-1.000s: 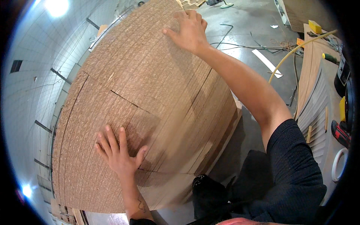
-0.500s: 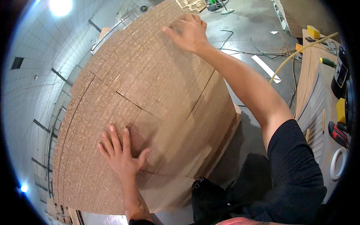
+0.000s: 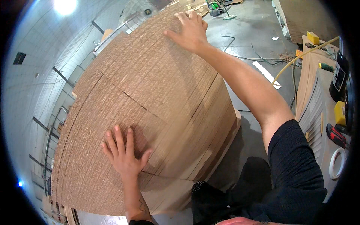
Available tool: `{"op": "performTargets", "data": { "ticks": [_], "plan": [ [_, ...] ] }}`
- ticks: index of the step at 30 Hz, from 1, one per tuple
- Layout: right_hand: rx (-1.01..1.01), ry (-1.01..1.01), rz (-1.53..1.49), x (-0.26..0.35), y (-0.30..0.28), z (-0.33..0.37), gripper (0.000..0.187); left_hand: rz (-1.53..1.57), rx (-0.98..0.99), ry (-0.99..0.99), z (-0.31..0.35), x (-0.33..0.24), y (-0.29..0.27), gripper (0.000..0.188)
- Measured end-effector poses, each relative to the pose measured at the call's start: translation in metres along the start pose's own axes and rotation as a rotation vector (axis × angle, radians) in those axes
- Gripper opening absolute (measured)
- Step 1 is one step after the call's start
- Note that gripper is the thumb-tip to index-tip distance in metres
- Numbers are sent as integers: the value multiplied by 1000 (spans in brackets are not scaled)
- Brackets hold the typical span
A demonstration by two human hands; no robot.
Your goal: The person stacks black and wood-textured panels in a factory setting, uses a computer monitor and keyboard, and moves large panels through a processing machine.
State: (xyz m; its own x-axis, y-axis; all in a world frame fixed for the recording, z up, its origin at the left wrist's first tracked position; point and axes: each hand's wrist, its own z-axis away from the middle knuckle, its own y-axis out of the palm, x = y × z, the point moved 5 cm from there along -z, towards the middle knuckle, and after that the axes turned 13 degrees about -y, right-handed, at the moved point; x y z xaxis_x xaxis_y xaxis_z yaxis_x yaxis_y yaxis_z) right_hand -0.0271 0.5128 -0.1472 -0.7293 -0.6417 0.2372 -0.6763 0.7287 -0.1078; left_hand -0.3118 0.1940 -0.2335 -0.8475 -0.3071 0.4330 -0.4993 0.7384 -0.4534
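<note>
A large, tightly packed stack of brown wooden boards (image 3: 176, 101) fills the middle of the view, with thin seams and a few dark gaps between pieces. My left hand (image 3: 126, 155) lies on its lower left part, fingers spread and pointing away from me. At the far edge, my right arm is stretched out and my right hand (image 3: 190, 32) rests on the wood with thumb and fingers apart. Neither hand grips anything.
On the right, a workbench (image 3: 305, 80) carries a red and black utility knife (image 3: 336, 135), a white tape roll (image 3: 337, 163), yellow blocks (image 3: 340, 113) and a black bottle (image 3: 339, 77). Cables and a white strip (image 3: 265, 73) lie on the floor, with a green machine (image 3: 215, 8) beyond.
The view has shifted slightly, so the stack and background sit a little differently. Both hands stay on the wood, the left appearing slightly further right.
</note>
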Motion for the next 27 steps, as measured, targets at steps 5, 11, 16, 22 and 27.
{"op": "performTargets", "data": {
  "ticks": [5,11,16,22,27],
  "plan": [
    [25,-115,48,5,8,3,55,12,25,-18,2,0,-1,91],
    [49,-88,-60,8,4,-7,63,24,17,-20,2,1,-3,90],
    [148,38,-54,21,-8,-31,78,19,25,-21,0,0,-4,90],
    [145,64,-36,26,-8,-32,92,12,25,-22,2,1,-1,92],
    [-43,26,-87,16,22,-27,87,-2,35,-21,0,1,4,95]
  ]
}}
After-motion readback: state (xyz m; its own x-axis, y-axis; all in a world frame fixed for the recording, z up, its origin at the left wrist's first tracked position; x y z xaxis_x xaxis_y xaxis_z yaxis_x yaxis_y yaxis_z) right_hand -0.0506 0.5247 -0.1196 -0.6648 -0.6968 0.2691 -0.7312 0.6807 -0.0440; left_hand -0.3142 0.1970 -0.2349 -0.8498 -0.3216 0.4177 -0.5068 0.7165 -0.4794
